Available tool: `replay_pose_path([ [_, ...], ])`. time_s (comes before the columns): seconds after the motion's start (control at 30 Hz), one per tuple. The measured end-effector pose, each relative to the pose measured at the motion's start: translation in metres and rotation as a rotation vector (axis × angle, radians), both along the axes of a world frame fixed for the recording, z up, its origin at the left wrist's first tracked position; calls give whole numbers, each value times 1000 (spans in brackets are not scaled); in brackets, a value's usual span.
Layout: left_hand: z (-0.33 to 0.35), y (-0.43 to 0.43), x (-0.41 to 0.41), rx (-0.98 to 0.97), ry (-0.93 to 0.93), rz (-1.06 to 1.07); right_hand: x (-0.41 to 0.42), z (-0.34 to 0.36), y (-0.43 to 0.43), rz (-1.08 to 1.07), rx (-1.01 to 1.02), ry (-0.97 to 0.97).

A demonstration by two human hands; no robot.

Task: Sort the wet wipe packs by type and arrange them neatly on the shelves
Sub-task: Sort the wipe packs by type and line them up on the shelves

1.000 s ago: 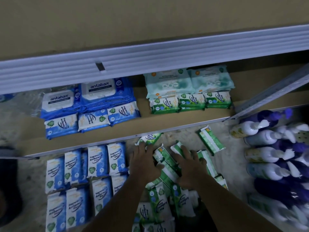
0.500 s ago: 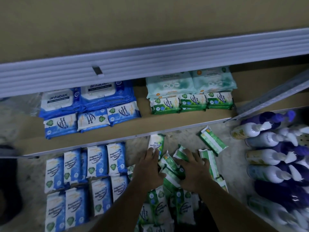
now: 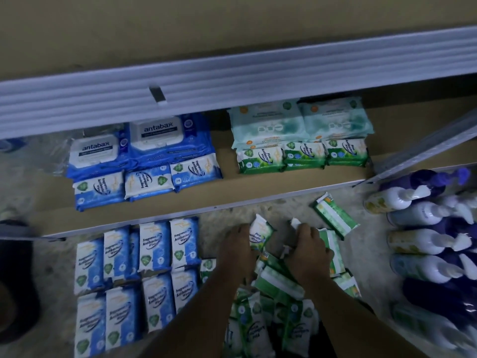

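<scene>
A loose heap of green pine wipe packs (image 3: 277,282) lies on the floor under the shelf. My left hand (image 3: 236,250) grips one upright green pack (image 3: 260,232) at the heap's far edge. My right hand (image 3: 308,250) holds another green pack (image 3: 331,250) beside it, fingers curled over its top. One green pack (image 3: 334,215) lies apart, further right. Blue fragrance-free packs (image 3: 154,246) stand in neat rows to the left. On the shelf (image 3: 180,204) above sit blue antabax packs (image 3: 160,135), small blue packs (image 3: 147,183), pale green large packs (image 3: 268,125) and small green packs (image 3: 303,155).
White and purple pump bottles (image 3: 426,244) lie stacked at the right, close to the heap. A grey metal shelf rail (image 3: 232,89) runs across above. A slanted metal brace (image 3: 426,148) crosses the right side. A dark object (image 3: 15,280) sits at the far left.
Both hands have moved from pressing on the heap to its far edge. The left hand has stood one green pack upright; the right hand has taken hold of another.
</scene>
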State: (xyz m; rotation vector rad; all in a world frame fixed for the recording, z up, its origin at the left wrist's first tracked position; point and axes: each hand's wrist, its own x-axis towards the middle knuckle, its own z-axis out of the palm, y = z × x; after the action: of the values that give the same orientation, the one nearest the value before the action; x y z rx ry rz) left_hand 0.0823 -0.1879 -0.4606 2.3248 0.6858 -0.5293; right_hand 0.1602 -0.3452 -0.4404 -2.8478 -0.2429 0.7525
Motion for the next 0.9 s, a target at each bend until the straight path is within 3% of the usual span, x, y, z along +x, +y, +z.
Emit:
replay_pose_path([
  [0.1, -8, -2, 5, -32, 19, 25, 10, 1, -1, -59, 72, 33],
  [0.27, -1, -2, 14, -172, -31, 199, 27, 15, -8, -345, 443, 141],
  [0.4, 29, 0, 5, -409, -145, 434, 27, 32, -11, -701, 726, 357],
  [0.5, 57, 4, -12, -513, -231, 444, 15, 65, -7, -824, 789, 527],
  [0.6, 89, 9, -29, -513, -277, 383, 3, 100, -8, -819, 896, 754],
  [0.67, 114, 9, -39, -524, -282, 374, -7, 120, -9, -631, 909, 860],
  [0.77, 145, 13, -57, -548, -321, 378, -22, 147, -8, -447, 821, 706],
  [0.83, 163, 14, -68, -543, -337, 377, -28, 159, -11, -488, 855, 534],
  [0.9, 178, 13, -78, -525, -346, 386, -35, 166, -16, -570, 961, 488],
])
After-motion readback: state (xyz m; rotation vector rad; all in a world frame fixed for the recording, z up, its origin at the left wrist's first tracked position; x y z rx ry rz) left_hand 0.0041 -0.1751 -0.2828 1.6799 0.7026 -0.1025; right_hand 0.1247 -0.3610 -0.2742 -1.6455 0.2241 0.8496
